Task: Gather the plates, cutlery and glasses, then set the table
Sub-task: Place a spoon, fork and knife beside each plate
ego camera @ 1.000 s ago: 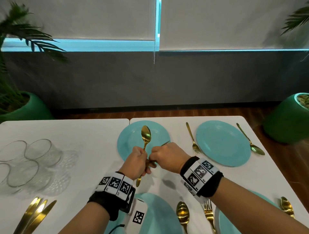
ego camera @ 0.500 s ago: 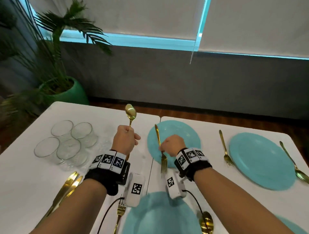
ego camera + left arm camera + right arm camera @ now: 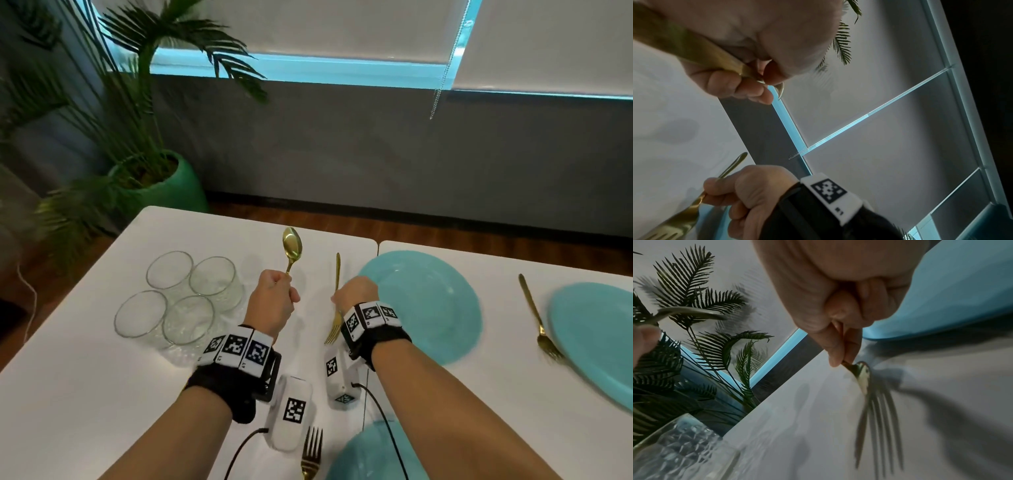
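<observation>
Both hands have shifted left off the round teal plate (image 3: 435, 305). Beside four clear faceted glasses (image 3: 178, 298), the left hand (image 3: 272, 303) grips a polished gold spoon (image 3: 292, 248) upright; the right hand (image 3: 354, 296) grips a slim gold fork (image 3: 335, 308), tines down, above the white table (image 3: 85, 394).

Gold spoon (image 3: 292, 247) bowl-up and gold fork (image 3: 336, 301) tines-down, just left of teal plate (image 3: 431, 305).

Left of your left-hand fingers (image 3: 286, 284), four glasses (image 3: 178, 298) cluster on the desk (image 3: 85, 394). Right of your right-hand fingers (image 3: 337, 296) lies a plate (image 3: 435, 305), then a fork (image 3: 537, 318) and a second plate (image 3: 596, 335). Behind your wrists lie another fork (image 3: 311, 452) and a third plate (image 3: 363, 455).
</observation>
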`<state>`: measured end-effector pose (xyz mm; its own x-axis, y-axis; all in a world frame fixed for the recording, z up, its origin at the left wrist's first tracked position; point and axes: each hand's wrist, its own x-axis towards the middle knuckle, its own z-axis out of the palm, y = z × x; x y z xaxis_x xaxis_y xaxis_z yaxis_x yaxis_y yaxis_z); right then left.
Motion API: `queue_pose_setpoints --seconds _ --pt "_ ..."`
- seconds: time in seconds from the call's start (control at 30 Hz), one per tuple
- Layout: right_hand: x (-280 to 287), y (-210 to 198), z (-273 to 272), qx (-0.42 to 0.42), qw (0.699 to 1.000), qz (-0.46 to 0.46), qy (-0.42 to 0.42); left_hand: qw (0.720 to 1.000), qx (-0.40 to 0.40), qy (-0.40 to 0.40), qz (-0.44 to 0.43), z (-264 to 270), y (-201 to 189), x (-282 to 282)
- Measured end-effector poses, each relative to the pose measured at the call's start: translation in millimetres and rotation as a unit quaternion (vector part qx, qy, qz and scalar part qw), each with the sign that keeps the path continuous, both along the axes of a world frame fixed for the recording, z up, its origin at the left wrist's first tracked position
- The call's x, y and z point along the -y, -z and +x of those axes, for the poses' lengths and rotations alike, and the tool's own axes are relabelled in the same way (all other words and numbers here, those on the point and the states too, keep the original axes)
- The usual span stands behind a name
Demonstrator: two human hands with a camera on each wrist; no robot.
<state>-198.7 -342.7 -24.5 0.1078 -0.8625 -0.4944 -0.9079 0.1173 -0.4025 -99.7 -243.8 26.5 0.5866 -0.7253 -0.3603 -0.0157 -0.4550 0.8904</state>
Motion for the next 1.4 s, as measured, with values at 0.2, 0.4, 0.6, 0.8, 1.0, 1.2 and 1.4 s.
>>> queue_pose_setpoints --seconds 0.2,0.4,0.6,0.8,1.0,1.2,1.4 --pt "-4 5 8 0.011 0.999 -0.023 0.037 0.999 -0.01 0.038 0.002 12 3 2" --pt "-6 9 11 0.007 0.997 -0.057 0.05 0.999 -0.017 0.045 -0.002 18 4 1" --pt "-2 9 13 -0.014 0.995 -0.086 0.048 0.999 -0.017 0.05 0.0 21 7 -1" --pt "4 6 15 -0.029 0.994 -0.099 0.03 0.999 -0.023 0.05 0.002 22 11 -2" --pt "5 6 14 -0.031 0.994 -0.103 0.022 0.998 -0.019 0.061 0.003 21 11 -1" --pt "3 0 13 -0.027 0.993 -0.11 0.017 0.998 -0.018 0.066 0.005 19 10 0" --pt "-14 -33 3 0.076 0.959 -0.265 -0.065 0.997 -0.01 0.066 0.035 20 13 6"
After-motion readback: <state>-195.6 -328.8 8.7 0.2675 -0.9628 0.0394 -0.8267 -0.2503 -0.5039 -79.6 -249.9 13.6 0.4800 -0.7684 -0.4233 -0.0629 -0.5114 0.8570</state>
